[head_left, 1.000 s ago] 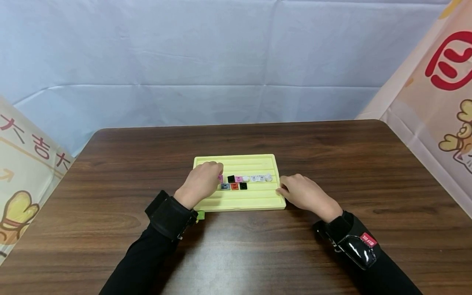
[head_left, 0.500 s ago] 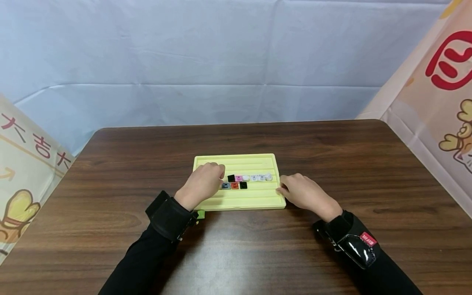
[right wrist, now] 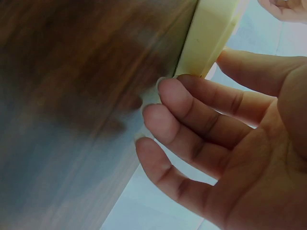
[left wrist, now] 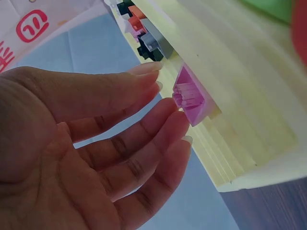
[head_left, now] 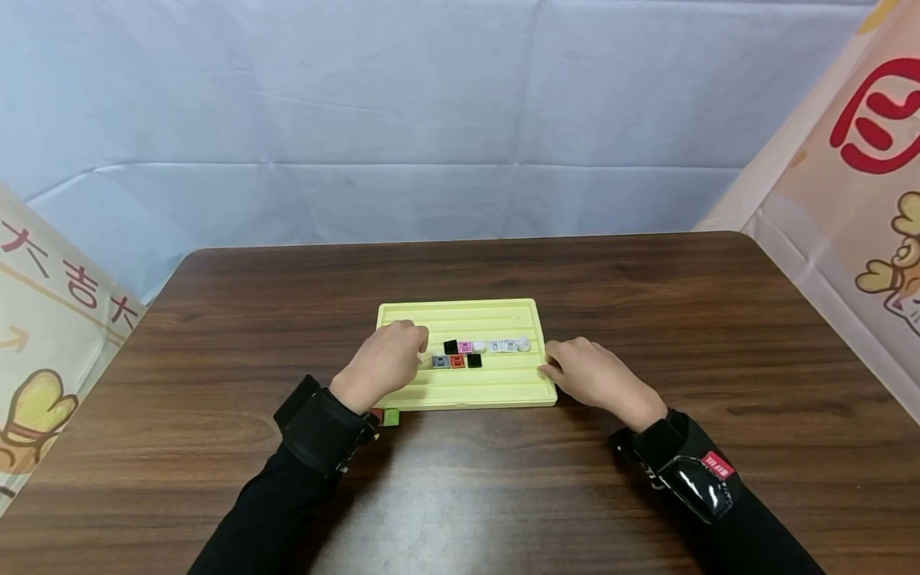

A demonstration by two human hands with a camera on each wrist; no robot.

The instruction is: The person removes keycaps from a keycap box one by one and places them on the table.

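Note:
A pale yellow ridged tray point(head_left: 496, 391) lies on the table with two short rows of small keycaps on it. My left hand point(head_left: 384, 359) is over the tray's left part. In the left wrist view, a pink keycap point(left wrist: 192, 98) stands on the tray, its hollow side showing, right by my left fingertips; the thumb and index finger do not pinch it. A grey-blue keycap point(head_left: 441, 362), an orange-red keycap point(head_left: 457, 362) and a black keycap point(head_left: 474, 361) form the nearer row. My right hand point(head_left: 592, 371) grips the tray's right edge between thumb and index finger.
The farther row holds black, pink and white keycaps point(head_left: 502, 346). A green block point(head_left: 391, 417) and a red piece point(head_left: 377, 414) sit at the tray's front left, by my left wrist. The brown wooden table point(head_left: 489, 495) extends around the tray.
My left hand shifts slightly right, then draws back left and a little nearer, baring the red piece beside the green block. The right hand stays on the tray edge.

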